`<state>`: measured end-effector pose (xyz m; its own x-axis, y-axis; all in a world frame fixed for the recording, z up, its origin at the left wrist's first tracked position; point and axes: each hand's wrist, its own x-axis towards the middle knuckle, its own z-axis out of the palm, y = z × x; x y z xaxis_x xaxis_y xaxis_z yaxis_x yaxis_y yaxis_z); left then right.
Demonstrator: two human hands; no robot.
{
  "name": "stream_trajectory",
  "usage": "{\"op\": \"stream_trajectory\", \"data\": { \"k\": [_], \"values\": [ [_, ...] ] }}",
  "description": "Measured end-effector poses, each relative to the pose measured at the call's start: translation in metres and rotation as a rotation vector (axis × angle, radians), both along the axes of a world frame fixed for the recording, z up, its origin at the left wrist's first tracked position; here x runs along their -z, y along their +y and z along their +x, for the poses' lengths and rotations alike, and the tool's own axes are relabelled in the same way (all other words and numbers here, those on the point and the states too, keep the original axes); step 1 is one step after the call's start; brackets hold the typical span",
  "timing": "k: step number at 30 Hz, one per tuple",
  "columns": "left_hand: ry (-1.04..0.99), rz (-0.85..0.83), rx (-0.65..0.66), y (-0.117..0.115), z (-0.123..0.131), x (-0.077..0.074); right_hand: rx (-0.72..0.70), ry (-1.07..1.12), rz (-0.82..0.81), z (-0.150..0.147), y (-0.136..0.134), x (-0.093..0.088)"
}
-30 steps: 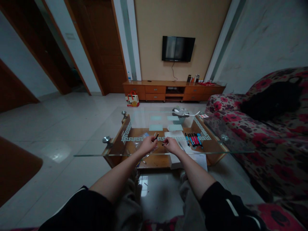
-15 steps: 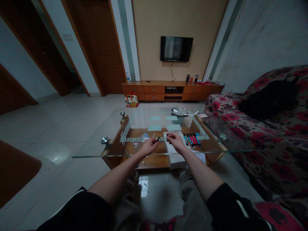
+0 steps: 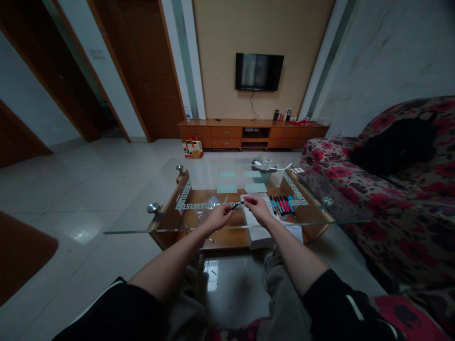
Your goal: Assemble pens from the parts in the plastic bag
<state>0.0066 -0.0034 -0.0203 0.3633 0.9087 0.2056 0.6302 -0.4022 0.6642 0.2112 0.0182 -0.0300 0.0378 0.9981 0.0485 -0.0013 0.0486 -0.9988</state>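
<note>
Over the glass coffee table (image 3: 135, 215), my left hand (image 3: 219, 218) is closed around a slim black pen (image 3: 234, 207) whose tip points toward my other hand. My right hand (image 3: 258, 210) pinches a small dark piece, possibly a pen cap (image 3: 242, 202). A small gap seems to separate the two dark parts. Just right of my right hand, several blue, red and black markers (image 3: 282, 205) lie side by side in a row. A white box (image 3: 254, 227) shows under my right hand, and clear plastic wrapping (image 3: 208, 208) is near my left.
Beyond the table stands a waste basket (image 3: 262, 176) with litter in it. A flowered sofa (image 3: 330, 173) holding a black bag (image 3: 394, 147) is on the right. At the far wall are a low TV cabinet (image 3: 225, 133) and a paper bag (image 3: 193, 149).
My hands have come closer together, bringing the black pen and the small dark piece nearly end to end. The view has shifted slightly.
</note>
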Motion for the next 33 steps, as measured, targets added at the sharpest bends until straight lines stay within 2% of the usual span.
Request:
{"op": "stream_trajectory", "data": {
  "k": [21, 33],
  "values": [
    [0.035, 0.038, 0.034, -0.001, -0.007, -0.005, -0.122, 0.116, -0.034, -0.01, -0.006, -0.005],
    [-0.01, 0.067, 0.107, -0.004, -0.006, -0.006, -0.178, -0.037, -0.094, -0.017, -0.02, -0.017]
  ]
}}
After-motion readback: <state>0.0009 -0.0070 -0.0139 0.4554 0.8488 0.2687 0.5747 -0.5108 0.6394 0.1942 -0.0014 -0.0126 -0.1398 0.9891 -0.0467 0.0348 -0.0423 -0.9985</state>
